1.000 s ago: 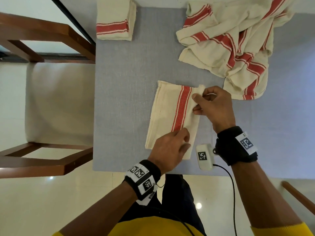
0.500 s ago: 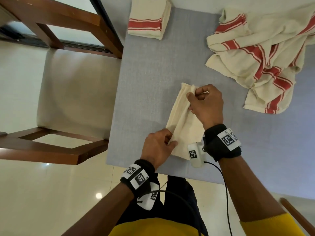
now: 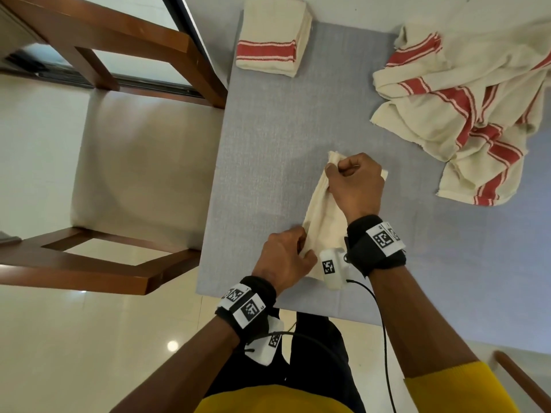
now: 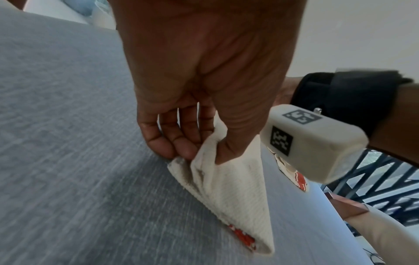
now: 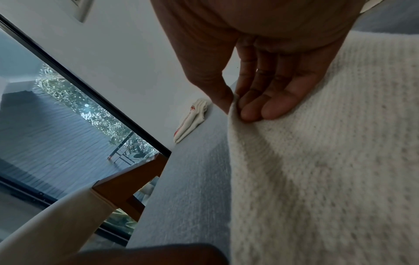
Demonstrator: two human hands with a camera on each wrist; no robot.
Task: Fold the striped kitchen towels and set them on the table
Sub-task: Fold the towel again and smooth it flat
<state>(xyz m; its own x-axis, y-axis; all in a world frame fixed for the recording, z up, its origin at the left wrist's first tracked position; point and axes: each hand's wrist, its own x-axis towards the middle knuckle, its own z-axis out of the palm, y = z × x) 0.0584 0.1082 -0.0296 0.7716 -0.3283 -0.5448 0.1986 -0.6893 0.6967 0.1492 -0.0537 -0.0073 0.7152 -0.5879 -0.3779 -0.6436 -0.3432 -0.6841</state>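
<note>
A cream towel with red stripes point(image 3: 323, 216) lies folded into a narrow strip near the front edge of the grey table point(image 3: 283, 129). My left hand point(image 3: 293, 248) pinches its near corner point(image 4: 204, 157) between thumb and fingers. My right hand point(image 3: 337, 171) pinches the far corner point(image 5: 234, 107) the same way. The red stripe is folded inside; only a bit of it shows at the fold in the left wrist view point(image 4: 243, 236). A folded towel stack point(image 3: 272, 40) sits at the far left of the table.
A loose heap of unfolded striped towels point(image 3: 465, 114) lies at the far right of the table. A wooden chair with a cream seat point(image 3: 134, 174) stands close to the table's left edge. Bare grey table lies between the stack and my hands.
The towel's right half has been folded over to the left, hiding the red stripe. Both hands moved left with it and still hold its corners. My head turned left.
</note>
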